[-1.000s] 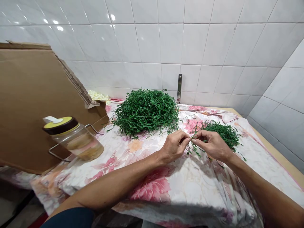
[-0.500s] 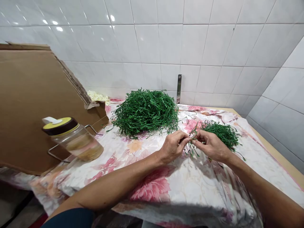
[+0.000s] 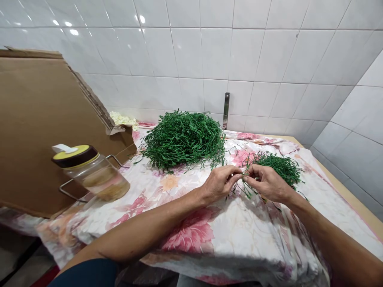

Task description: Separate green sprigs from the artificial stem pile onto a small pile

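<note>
Both hands meet above the floral cloth, their fingertips almost touching. My left hand (image 3: 222, 180) is closed in a pinch at thin green artificial stems. My right hand (image 3: 265, 181) pinches the same small bunch of green stems (image 3: 247, 192), whose ends hang below the fingers. Exactly where the stems pass between the fingertips is too small to make out. Just behind my right hand lies a small pile of green stems (image 3: 283, 167). A much larger heap of green stems (image 3: 185, 139) sits farther back, beyond my left hand.
Floral cloth (image 3: 188, 235) covers the table. At left stands a clear bottle (image 3: 98, 177) with a yellow-and-brown lid, leaning in a metal wire frame (image 3: 67, 190) beside a large cardboard box (image 3: 38, 139). Pale yellow pieces (image 3: 122, 118) lie behind the box. A metal bracket (image 3: 226, 111) rises at the tiled wall.
My hands stay nearly in place, still pinching. The stem ends hanging under the fingers have shifted slightly to the right. The view has tilted a little.
</note>
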Demonstrator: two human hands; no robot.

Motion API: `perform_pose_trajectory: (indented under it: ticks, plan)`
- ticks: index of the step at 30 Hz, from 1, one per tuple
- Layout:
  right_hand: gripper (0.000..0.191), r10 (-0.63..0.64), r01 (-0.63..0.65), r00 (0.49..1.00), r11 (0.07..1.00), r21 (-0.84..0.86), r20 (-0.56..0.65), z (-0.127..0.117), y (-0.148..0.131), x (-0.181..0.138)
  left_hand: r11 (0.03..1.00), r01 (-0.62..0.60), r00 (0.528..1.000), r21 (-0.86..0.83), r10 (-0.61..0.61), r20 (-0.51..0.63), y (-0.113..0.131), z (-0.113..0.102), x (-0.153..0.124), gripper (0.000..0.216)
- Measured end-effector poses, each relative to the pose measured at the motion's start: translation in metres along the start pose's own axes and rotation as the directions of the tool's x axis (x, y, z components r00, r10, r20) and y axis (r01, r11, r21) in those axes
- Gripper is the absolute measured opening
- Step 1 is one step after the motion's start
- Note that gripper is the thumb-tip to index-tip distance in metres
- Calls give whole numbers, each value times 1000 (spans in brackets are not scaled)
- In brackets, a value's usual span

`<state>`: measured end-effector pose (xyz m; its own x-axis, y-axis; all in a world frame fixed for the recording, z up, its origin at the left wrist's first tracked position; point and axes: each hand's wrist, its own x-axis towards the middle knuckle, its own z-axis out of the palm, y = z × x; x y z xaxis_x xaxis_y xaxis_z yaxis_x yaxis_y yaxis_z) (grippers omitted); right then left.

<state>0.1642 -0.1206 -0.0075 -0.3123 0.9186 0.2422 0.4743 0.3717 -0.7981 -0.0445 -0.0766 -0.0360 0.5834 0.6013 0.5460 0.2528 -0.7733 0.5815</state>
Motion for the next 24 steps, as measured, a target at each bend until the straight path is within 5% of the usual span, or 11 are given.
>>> perform_pose_trajectory:
  ticks: [8,16,24]
  plan:
    - [21,-16,16,1000,998,-63,-6,5,3,1,994,-96,995,54,98,-22,-1,-2,2,21]
    - [18,43,-39,996,998,52,-76,14,14,2,940,269,963,-209,-261,65,9,-5,4,28]
    - [23,2,-1,1000,999,38,-20,13,11,-3,833,389,919,-393,-321,231,5,-9,8,39]
